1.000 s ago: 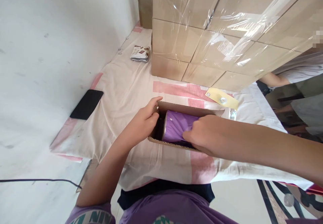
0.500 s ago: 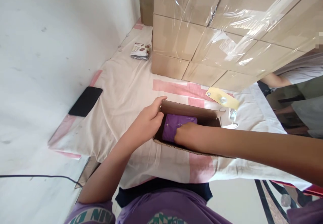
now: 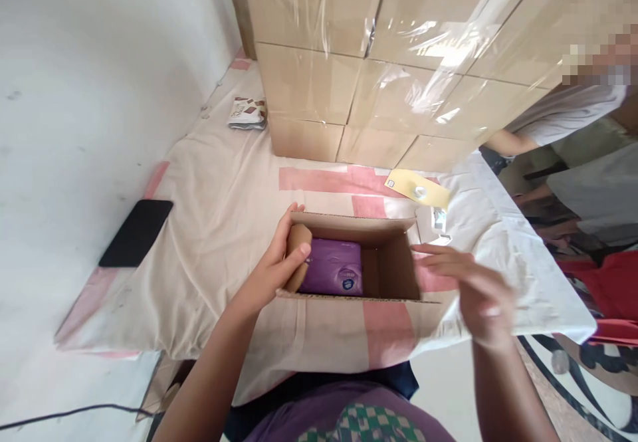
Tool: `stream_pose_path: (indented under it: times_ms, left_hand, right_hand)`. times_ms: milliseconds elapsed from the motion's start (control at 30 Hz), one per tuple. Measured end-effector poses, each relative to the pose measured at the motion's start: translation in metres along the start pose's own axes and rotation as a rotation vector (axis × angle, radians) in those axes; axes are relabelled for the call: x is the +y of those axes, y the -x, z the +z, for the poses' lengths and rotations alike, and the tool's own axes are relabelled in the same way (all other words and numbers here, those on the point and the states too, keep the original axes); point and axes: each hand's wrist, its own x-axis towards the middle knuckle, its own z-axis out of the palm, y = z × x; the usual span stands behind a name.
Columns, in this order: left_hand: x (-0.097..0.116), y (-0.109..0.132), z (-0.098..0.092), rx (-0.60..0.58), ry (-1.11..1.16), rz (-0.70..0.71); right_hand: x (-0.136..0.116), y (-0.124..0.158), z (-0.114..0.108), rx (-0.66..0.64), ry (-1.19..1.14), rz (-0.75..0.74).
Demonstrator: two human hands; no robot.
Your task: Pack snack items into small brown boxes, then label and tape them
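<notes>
1. The box [image 3: 389, 270] held at the left hand [image 3: 276, 266] is matt brown cardboard with a corrugated cut edge.
2. The purple packet [image 3: 331, 274] just right of that hand is smooth, faintly glossy plastic.
3. The sheet [image 3: 224, 229] beneath the hand is matt, creased cloth.
4. The stacked cartons [image 3: 309, 90] beyond the hand are cardboard under clear, shiny film.

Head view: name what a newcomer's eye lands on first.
The open cardboard box at centre on the cloth, a purple packet lying in its left half. The left hand grips its left flap; the right hand hovers open, blurred, beside its right wall. Film-wrapped cartons tower behind.
</notes>
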Motion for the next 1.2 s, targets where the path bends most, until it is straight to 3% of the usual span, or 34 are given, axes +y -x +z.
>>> stream_pose_path:
  times_ms: [67,133,233,367,400,500,567,667,767,833,900,967,1033,1133,1200]
  left_hand:
    - [-0.009,-0.003,0.003,0.023,-0.005,0.009]
    - [-0.016,-0.004,0.005,0.056,0.03,0.019]
    - [-0.025,-0.006,0.01,0.166,0.133,0.175]
    - [-0.039,-0.009,0.017,0.289,0.293,0.392]
    - [-0.042,-0.011,0.018,0.303,0.298,0.413]
    - [-0.048,-0.016,0.017,0.313,0.22,0.429]
    - [-0.05,-0.019,0.013,0.284,0.173,0.437]
    - [-0.051,-0.023,0.005,0.236,0.175,0.411]
    - [-0.045,-0.02,-0.006,0.246,0.16,0.289]
    - [-0.034,-0.014,-0.011,0.237,0.033,0.24]
    - [-0.016,-0.006,-0.006,0.197,-0.299,0.27]
    - [0.002,0.003,0.01,0.131,-0.769,0.371]
    - [0.014,0.009,0.035,0.012,-1.085,0.495]
    - [0.017,0.01,0.067,-0.062,-1.284,0.63]
    - [0.013,0.006,0.074,-0.059,-1.338,0.66]
  right_hand:
    - [0.021,0.026,0.023,-0.069,0.023,-0.044]
    - [0.032,0.036,0.047,-0.053,0.045,-0.077]
    - [0.033,0.034,0.068,0.069,-0.024,-0.02]
    - [0.027,0.023,0.068,0.381,-0.102,0.073]
    - [0.026,0.02,0.066,0.39,-0.079,0.098]
    - [0.026,0.009,0.061,0.214,-0.053,0.148]
    - [0.026,0.001,0.062,0.163,-0.112,0.168]
    - [0.026,-0.009,0.067,0.267,-0.179,0.247]
    - [0.024,-0.017,0.071,0.33,-0.161,0.324]
    - [0.022,-0.021,0.071,0.312,-0.134,0.333]
    - [0.02,-0.024,0.071,0.274,-0.114,0.319]
    - [0.015,-0.026,0.073,0.245,-0.098,0.316]
    - [0.011,-0.024,0.075,0.232,-0.08,0.319]
    - [0.017,-0.012,0.062,0.242,-0.08,0.301]
    - [0.034,-0.001,0.038,0.341,-0.027,0.34]
